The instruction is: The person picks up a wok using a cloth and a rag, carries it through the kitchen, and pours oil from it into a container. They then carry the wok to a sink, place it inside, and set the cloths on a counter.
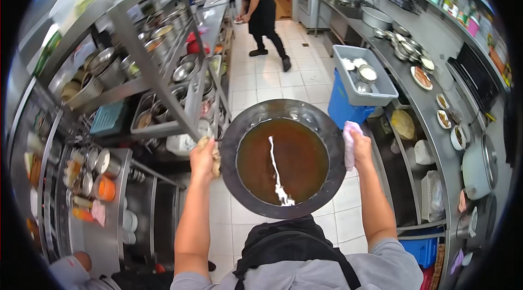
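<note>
A large dark wok (283, 212) is held level in front of my body, with brown liquid (305, 165) in it. A bright streak of reflected light crosses the liquid's surface. On the wok's left side, my left hand (201, 160) is closed around a beige cloth (217, 159) at the rim. Opposite it, my right hand (360, 147) grips the wok through a pale purple cloth (349, 136). The cloths and my fingers hide the wok's handles.
A grey tub (376, 89) with bowls sits on a blue bin (343, 99) ahead right. A person (261, 7) in dark clothes leans at the far left counter. Steel shelving (150, 61) stands close left; a counter (422, 105) with dishes lines the right. White floor tiles (305, 77) run between.
</note>
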The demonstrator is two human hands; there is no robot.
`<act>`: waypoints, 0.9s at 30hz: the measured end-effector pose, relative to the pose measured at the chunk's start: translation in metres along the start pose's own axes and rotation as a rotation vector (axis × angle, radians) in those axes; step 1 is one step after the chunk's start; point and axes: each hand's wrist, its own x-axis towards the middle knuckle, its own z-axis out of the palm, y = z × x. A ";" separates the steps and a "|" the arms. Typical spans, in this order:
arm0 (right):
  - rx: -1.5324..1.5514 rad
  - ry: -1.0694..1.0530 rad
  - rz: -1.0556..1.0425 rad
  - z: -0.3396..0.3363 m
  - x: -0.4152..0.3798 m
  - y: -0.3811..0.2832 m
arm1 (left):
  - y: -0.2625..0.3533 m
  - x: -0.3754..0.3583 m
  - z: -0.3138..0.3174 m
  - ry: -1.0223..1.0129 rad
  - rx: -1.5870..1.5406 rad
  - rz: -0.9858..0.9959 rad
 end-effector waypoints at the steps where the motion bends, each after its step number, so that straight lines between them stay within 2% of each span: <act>1: 0.010 -0.005 0.009 0.002 0.004 -0.004 | 0.002 0.002 0.006 0.013 0.017 0.010; 5: 0.009 -0.021 0.098 0.003 0.054 -0.001 | 0.000 0.027 0.037 0.045 0.029 -0.033; 12: 0.001 -0.044 0.039 0.010 0.153 0.010 | -0.009 0.081 0.100 0.092 0.016 -0.026; 16: -0.016 -0.081 0.087 0.008 0.205 0.002 | -0.010 0.116 0.148 0.100 0.001 -0.063; 21: -0.012 -0.024 0.090 0.022 0.293 0.001 | -0.016 0.196 0.212 0.084 -0.004 -0.043; 25: 0.030 0.038 0.045 0.043 0.363 0.006 | -0.022 0.286 0.260 -0.031 0.016 -0.005; 27: 0.060 0.073 0.042 0.045 0.397 0.003 | -0.016 0.328 0.294 -0.124 -0.004 -0.048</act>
